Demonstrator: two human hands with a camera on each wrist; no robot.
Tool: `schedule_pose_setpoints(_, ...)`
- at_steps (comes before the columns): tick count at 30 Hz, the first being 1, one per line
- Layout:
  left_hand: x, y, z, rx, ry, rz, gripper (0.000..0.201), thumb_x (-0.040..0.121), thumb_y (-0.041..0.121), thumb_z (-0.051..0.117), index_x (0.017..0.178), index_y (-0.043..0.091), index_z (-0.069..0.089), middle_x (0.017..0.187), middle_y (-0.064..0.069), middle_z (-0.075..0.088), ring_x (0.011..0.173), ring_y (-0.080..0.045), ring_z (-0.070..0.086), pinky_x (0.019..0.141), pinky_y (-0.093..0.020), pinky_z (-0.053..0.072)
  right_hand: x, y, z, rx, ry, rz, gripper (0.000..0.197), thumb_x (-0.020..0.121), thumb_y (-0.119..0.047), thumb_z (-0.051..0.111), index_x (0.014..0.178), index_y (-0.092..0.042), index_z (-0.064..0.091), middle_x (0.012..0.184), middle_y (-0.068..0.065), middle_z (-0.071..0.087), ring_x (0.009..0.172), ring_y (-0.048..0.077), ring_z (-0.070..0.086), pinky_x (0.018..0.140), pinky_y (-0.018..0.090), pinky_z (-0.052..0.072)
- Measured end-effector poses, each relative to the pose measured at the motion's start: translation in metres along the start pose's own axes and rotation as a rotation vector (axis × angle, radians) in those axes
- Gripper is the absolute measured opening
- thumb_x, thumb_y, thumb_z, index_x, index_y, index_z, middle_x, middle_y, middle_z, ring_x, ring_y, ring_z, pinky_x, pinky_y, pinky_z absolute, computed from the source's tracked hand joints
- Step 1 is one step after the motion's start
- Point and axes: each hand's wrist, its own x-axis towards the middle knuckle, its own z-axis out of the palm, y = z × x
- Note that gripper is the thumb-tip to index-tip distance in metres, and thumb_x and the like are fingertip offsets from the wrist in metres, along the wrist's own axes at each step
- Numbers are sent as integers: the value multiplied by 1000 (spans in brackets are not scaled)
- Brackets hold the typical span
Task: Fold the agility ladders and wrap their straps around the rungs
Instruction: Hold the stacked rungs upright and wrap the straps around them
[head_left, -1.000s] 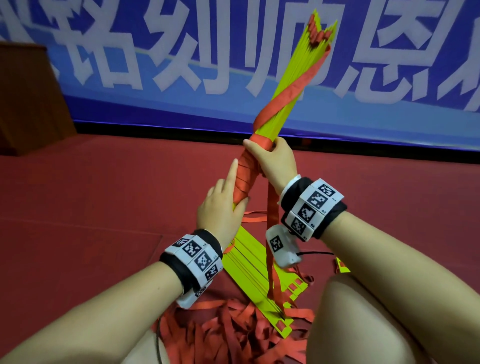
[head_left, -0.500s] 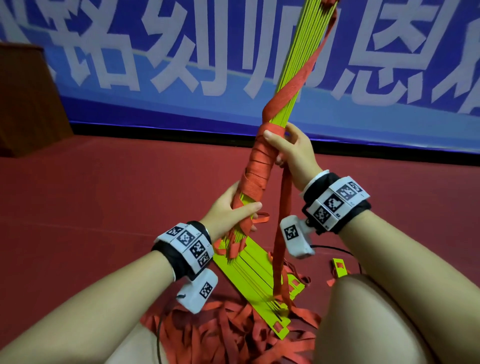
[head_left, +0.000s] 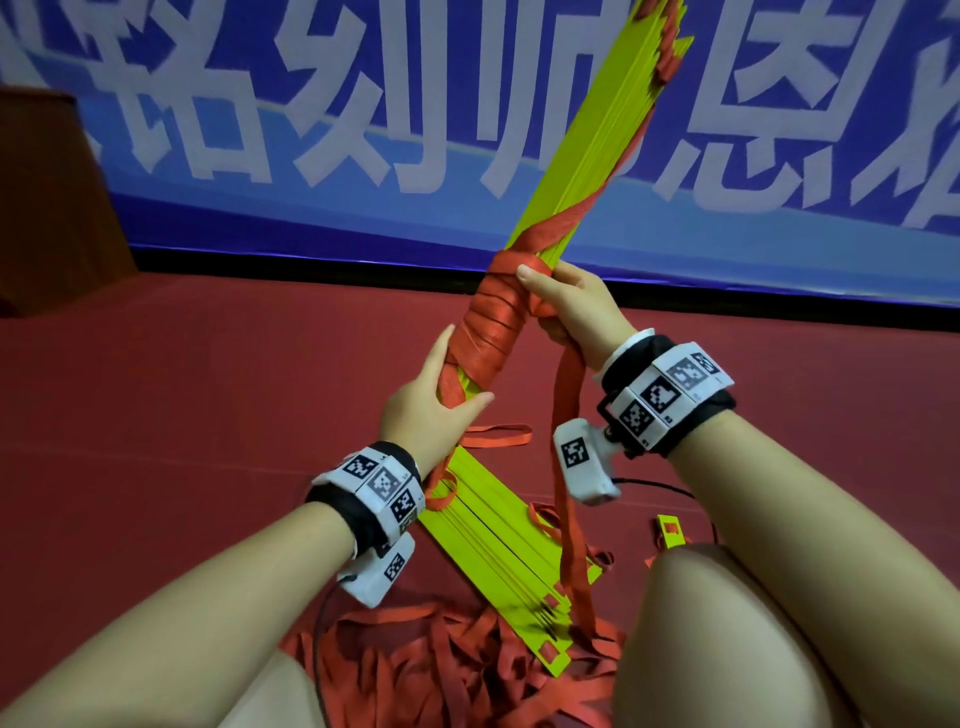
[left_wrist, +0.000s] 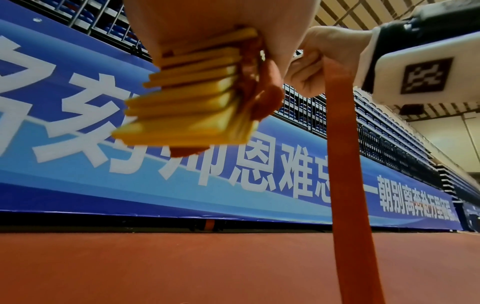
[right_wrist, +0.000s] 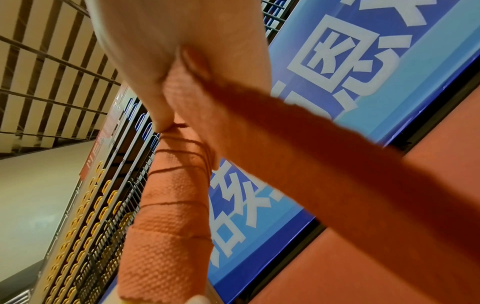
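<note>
Head view: rung bundle (head_left: 582, 171) is gripped low by the left hand (head_left: 426, 410), strap (head_left: 569, 467) pinched by the right hand (head_left: 571, 306); lost tension could loosen the wraps (head_left: 493, 332).

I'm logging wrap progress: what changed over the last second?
The left hand went from fingers extended to gripping the rung bundle below the wrap. The right hand stayed pinching the strap at the wrap's top; the bundle stayed tilted.

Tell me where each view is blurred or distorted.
Head view: banner lettering smeared, right hand sharp. Left wrist view: rung stack soft, close to the lens; wide-angle bends the banner. Right wrist view: the strap leading away blurs, wrapped turns crisp.
</note>
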Motion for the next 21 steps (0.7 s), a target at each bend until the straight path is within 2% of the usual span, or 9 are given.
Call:
schedule_pose_setpoints(6, -2, 5, 10, 21, 77, -13, 83, 81, 47, 71, 149, 46, 23, 101, -1, 72, 97, -30, 65, 78, -32, 48, 3, -3, 0, -30, 59, -57, 6, 92, -22, 63, 90, -17, 64, 48, -9, 40, 32, 2, 28, 35, 14, 23)
schedule_pose_setpoints(8, 0, 6, 10, 45, 98, -9, 82, 82, 47, 70, 149, 45, 23, 102, -1, 71, 96, -30, 65, 75, -29, 44, 3, -2, 1, -39, 104, -75, 13, 92, -24, 64, 102, -16, 67, 46, -14, 45, 32, 0, 32, 36, 13, 26)
schedule_pose_setpoints(10, 3, 6, 6, 92, 126, -7, 82, 83, 46, 70, 149, 44, 23, 105, -4, 71, 98, -32, 64, 75, -29, 42, 1, -1, 3, -75, 142, -88, 15, 91, -27, 66, 102, -18, 67, 49, -15, 51, 33, 1, 40, 36, 13, 33)
schedule_pose_setpoints(13, 5, 2, 2, 172, 142, 5, 83, 83, 47, 69, 150, 45, 19, 109, -7, 70, 99, -33, 64, 77, -31, 43, 2, 7, 9, -6, 146, -58, 10, 90, -24, 66, 93, -14, 66, 67, 2, 57, 46, 13, 55, 52, 29, 54)
schedule_pose_setpoints(15, 5, 0, 1, 229, 147, 17, 84, 84, 47, 68, 151, 44, 16, 111, -6, 68, 99, -33, 64, 75, -31, 42, 4, 14, 14, 37, 166, -64, 16, 90, -22, 66, 93, -7, 66, 73, 7, 60, 61, 23, 58, 69, 47, 56)
schedule_pose_setpoints(16, 5, 1, 2, 259, 148, 25, 85, 85, 48, 67, 151, 44, 14, 112, -6, 67, 100, -33, 64, 74, -32, 42, 6, 16, 15, 38, 192, -72, 20, 90, -23, 65, 98, -5, 66, 77, 7, 62, 64, 22, 58, 70, 49, 56)
schedule_pose_setpoints(17, 4, 1, 3, 296, 150, 33, 85, 85, 49, 65, 152, 44, 12, 113, -6, 66, 100, -33, 63, 74, -33, 42, 6, 16, 18, 48, 208, -66, 28, 90, -24, 64, 111, -5, 63, 83, 7, 63, 64, 18, 59, 64, 43, 57)
schedule_pose_setpoints(19, 1, 1, 7, 375, 154, 68, 84, 87, 55, 58, 153, 41, 8, 114, -7, 63, 102, -34, 62, 74, -37, 43, 7, 16, 22, 87, 250, -5, 59, 91, -30, 62, 143, -12, 39, 99, 8, 62, 58, 8, 58, 52, 25, 51)
schedule_pose_setpoints(21, -3, 0, 11, 419, 170, 150, 80, 89, 61, 45, 154, 35, 7, 109, -9, 61, 99, -35, 60, 71, -40, 43, 7, 16, 24, 32, 302, -42, 80, 85, -45, 65, 150, -33, 20, 104, 4, 66, 67, 12, 64, 62, 29, 55)
